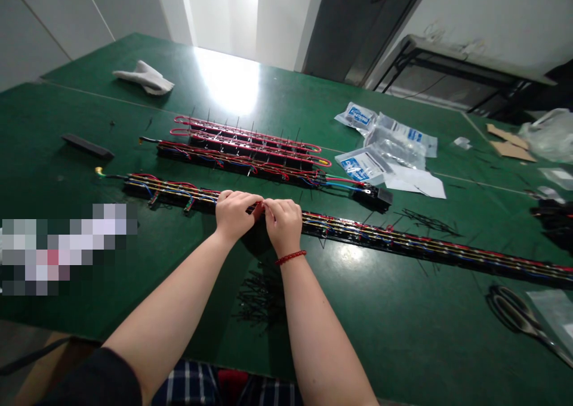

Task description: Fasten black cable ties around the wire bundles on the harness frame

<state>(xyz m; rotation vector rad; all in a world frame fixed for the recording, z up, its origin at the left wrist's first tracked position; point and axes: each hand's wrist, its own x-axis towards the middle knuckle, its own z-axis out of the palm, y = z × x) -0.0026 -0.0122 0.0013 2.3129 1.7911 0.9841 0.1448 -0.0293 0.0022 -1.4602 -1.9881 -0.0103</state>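
Observation:
A long black strip (403, 243) with red, yellow and blue wires runs across the green table, from the left to the right edge. Over its middle, my left hand (236, 215) and my right hand (284, 222) meet with fingertips nearly touching. Both hands have fingers and thumb pinched together at the strip; what they hold is too small to make out. A red bead bracelet (290, 257) circles my right wrist. Behind the hands lie shorter black strips (237, 162) with red wires and upright black ties.
Loose black ties (262, 295) lie in front of the hands, more (427, 221) behind the strip. Scissors (514, 313) rest at the right front. Plastic bags (394, 140), a white glove (145, 77) and a black bar (88, 147) are farther back on the table (147, 292).

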